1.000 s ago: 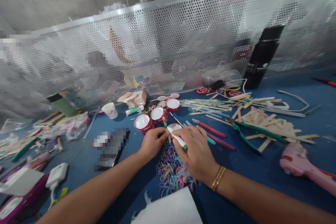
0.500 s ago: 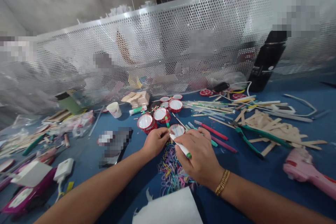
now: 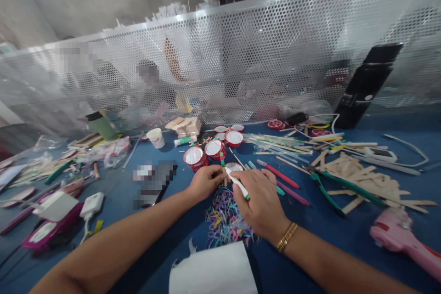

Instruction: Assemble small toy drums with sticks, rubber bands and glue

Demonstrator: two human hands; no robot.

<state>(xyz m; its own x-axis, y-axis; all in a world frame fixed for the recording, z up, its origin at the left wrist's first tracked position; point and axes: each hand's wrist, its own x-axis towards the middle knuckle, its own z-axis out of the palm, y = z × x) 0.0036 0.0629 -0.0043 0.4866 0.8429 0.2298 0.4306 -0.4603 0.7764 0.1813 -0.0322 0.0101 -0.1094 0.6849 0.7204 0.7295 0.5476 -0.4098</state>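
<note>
Centre frame: our right hand is closed around a white green-tipped stick, tilted over the rubber band pile on the blue surface. Our left hand curls just beside it, fingertips near a small drum; we cannot tell its grip

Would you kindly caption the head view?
Right hand holds a white green-tipped stick beside left hand, above coloured rubber bands.

Perforated metal screen runs along the far edge of the table, with a black bottle just before it. Pink glue gun lies at right, near green-handled pliers and loose wooden sticks. Paper cup stands upright.
</note>
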